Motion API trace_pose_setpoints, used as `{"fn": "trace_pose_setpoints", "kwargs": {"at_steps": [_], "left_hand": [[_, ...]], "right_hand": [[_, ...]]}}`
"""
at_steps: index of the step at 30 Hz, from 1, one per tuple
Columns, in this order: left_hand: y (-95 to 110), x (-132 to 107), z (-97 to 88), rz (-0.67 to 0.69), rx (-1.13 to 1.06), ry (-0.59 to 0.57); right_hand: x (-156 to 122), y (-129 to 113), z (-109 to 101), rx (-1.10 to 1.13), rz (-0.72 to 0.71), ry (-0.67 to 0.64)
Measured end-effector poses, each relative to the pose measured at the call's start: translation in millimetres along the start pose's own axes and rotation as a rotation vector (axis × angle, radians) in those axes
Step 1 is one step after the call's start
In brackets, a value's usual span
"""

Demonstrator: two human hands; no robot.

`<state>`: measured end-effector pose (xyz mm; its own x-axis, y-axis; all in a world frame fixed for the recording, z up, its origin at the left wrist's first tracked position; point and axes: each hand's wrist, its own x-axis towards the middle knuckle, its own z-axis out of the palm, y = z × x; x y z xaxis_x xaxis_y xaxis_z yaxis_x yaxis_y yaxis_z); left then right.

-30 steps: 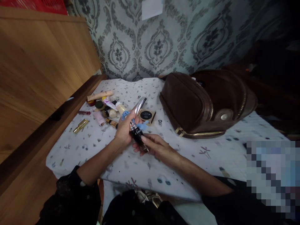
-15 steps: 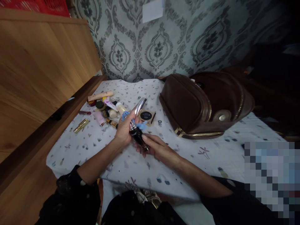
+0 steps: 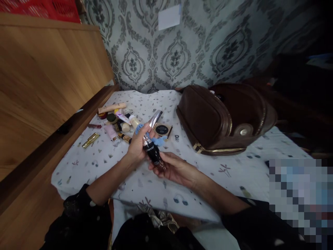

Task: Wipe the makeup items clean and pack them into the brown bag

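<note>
A black and silver cosmetic bottle (image 3: pixel 152 151) with pale lettering slants between my hands above the cloth-covered table. My left hand (image 3: pixel 137 144) is closed around its upper part, with a crumpled blue cloth (image 3: pixel 159 140) caught in the same grip. Beyond those fingers juts a shiny silver piece (image 3: pixel 155 118); whether it belongs to the bottle I cannot tell. My right hand (image 3: pixel 179 170) grips the bottle's lower end, the thumb on top and fingers beneath. Just past my hands lies a compact (image 3: pixel 162 130) with a black round centre.
Several cosmetics lie left of my hands, among them a pink tube (image 3: pixel 111 132), a peach tube (image 3: pixel 112 107) and a gold tube (image 3: pixel 91 140). An unzipped brown leather bag (image 3: pixel 205 118) stands at the right. A wooden cabinet (image 3: pixel 52 69) borders the left side.
My right-hand fingers have shifted slightly around the bottle's lower end, and more lettering faces up. My left hand keeps its hold. The view has tilted slightly.
</note>
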<state>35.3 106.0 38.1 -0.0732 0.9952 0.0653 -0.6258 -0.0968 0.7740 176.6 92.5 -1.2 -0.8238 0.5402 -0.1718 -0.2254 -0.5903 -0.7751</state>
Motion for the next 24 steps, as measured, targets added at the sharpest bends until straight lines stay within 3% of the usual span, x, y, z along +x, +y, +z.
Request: {"fn": "trace_pose_setpoints", "kwargs": {"at_steps": [3, 8, 10, 14, 16, 21, 24], "left_hand": [[2.4, -0.4, -0.9, 0.029, 0.018, -0.008], [-1.6, 3.4, -4.9, 0.103, 0.100, 0.053], [-0.6, 3.3, -2.8, 0.087, 0.078, 0.033], [9.1, -1.1, 6.2, 0.072, 0.016, -0.079], [12.7, -2.2, 9.0, 0.096, 0.030, -0.086], [9.1, 4.0, 7.7, 0.221, 0.122, 0.121], [9.6, 6.4, 9.5, 0.213, 0.124, 0.086]], "right_hand": [[0.2, -0.2, 1.9, 0.007, 0.012, -0.009], [5.2, 6.0, 2.4, -0.242, -0.260, 0.286], [4.1, 6.2, 2.0, -0.196, -0.224, 0.230], [-1.2, 2.5, 3.3, 0.045, -0.038, -0.022], [-1.5, 1.2, 4.2, 0.061, -0.055, -0.041], [5.8, 4.8, 3.1, -0.150, -0.311, 0.251], [4.7, 6.0, 4.1, -0.099, -0.271, 0.251]]}}
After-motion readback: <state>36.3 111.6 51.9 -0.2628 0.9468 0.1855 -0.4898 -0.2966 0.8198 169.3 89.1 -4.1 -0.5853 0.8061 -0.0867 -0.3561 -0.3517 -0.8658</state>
